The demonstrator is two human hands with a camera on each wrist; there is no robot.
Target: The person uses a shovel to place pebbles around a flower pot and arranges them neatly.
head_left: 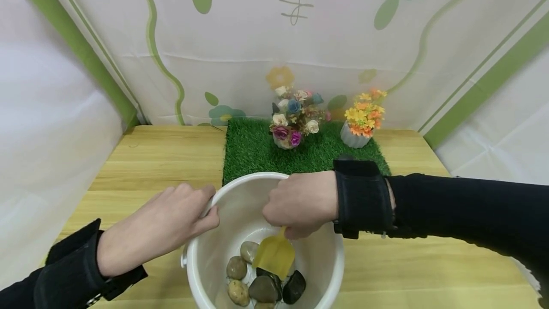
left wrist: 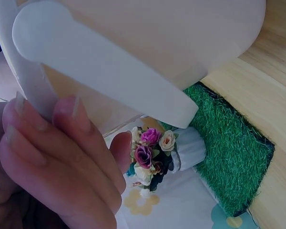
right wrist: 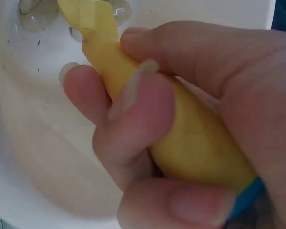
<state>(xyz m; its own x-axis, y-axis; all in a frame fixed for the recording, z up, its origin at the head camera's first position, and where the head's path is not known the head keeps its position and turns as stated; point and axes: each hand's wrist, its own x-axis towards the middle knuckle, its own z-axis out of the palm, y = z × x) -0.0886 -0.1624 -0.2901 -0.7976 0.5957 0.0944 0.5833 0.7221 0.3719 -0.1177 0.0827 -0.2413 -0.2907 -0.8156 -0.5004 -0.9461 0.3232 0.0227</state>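
Note:
A white bucket (head_left: 336, 271) stands at the table's front, holding several smooth wet stones (head_left: 263, 289) in brown, grey and black. On its left rim my left hand (head_left: 167, 223) grips the edge, thumb inside and fingers outside; the left wrist view shows the curled fingers beside a white bucket handle (left wrist: 109, 71). My right hand (head_left: 302, 202) reaches into the bucket and holds a yellow toy shovel (head_left: 274, 255) by its handle. The shovel's blade points down over the stones and overlaps some of them. In the right wrist view, fingers and thumb wrap the yellow handle (right wrist: 190, 138), with a blue band near its end.
Behind the bucket lies a green artificial grass mat (head_left: 244, 151). Two flowerpots stand on it: mixed flowers (head_left: 296, 118) and orange-yellow flowers (head_left: 363, 118). The wooden table (head_left: 163, 156) is bordered by a patterned white curtain (head_left: 257, 37).

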